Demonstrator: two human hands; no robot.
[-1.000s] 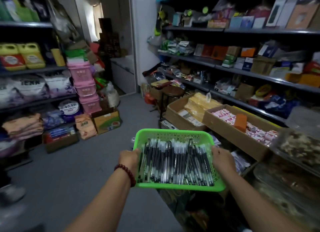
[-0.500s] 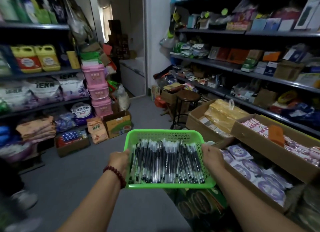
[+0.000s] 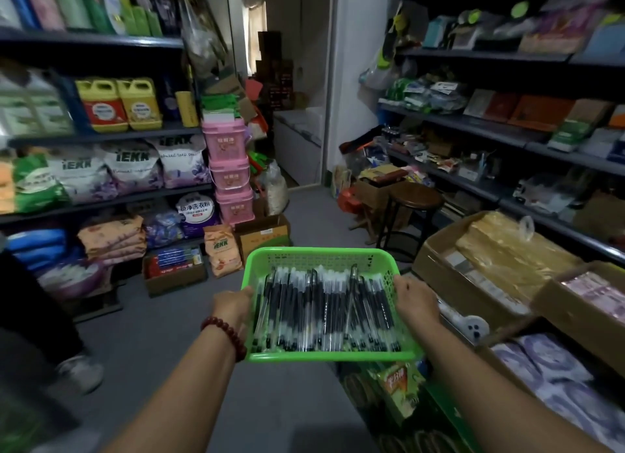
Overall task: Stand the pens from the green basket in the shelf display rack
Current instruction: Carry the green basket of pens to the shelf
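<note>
I carry a green plastic basket (image 3: 318, 258) in front of me at waist height. Several black-and-clear pens (image 3: 324, 312) lie side by side in it. My left hand (image 3: 231, 305), with a red bead bracelet at the wrist, grips the basket's left rim. My right hand (image 3: 416, 300) grips its right rim. Shelves of stationery (image 3: 473, 168) run along the right wall; I cannot pick out a pen display rack among them.
A round wooden stool (image 3: 414, 197) stands ahead on the right. Open cardboard boxes (image 3: 473, 276) of goods line the right side at floor level. Detergent shelves (image 3: 101, 134) fill the left wall. Another person's leg and shoe (image 3: 79, 371) are at the left. Grey floor runs between.
The view has swung left and moved along the aisle. The boxes on the right slid further right. Both hands keep holding the basket the same way.
</note>
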